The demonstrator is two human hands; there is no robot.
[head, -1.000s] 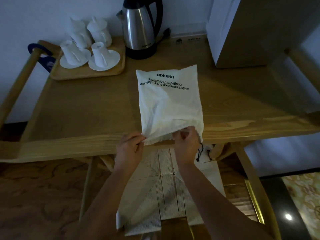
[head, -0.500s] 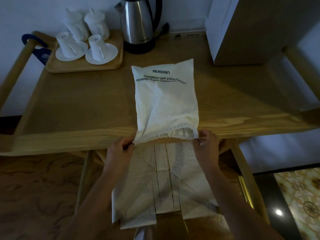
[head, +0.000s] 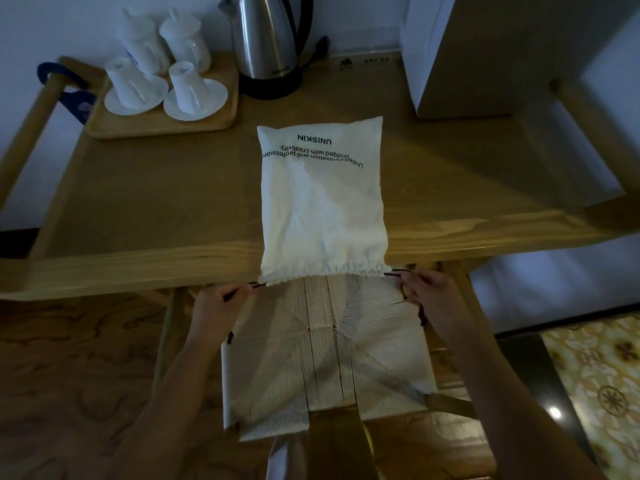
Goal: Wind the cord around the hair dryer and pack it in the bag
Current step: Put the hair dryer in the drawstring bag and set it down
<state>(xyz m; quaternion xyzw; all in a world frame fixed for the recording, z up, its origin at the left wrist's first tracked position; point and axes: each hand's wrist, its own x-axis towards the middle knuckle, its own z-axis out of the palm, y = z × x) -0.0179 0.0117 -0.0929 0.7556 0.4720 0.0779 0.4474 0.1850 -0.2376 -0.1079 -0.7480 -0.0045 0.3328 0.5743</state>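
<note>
A white cloth drawstring bag (head: 322,202) with black print lies flat on the wooden table (head: 156,209), its gathered mouth at the near edge. The bag bulges; the hair dryer and its cord are not visible. My left hand (head: 221,306) pinches the black drawstring at the mouth's left end. My right hand (head: 429,296) grips the black drawstring at the right end, with a loose tail hanging below it. Both strings are pulled outward and the mouth is puckered shut.
A wooden tray (head: 159,123) with white cups and saucers (head: 194,95) stands at the back left, beside a steel kettle (head: 266,39). A white box-like appliance (head: 485,53) sits back right. A woven-seat stool (head: 325,348) is under the table's near edge.
My hands moved from the middle of the bag's mouth out to its two ends, took the drawstrings and pulled them apart. The open mouth has gathered shut.
</note>
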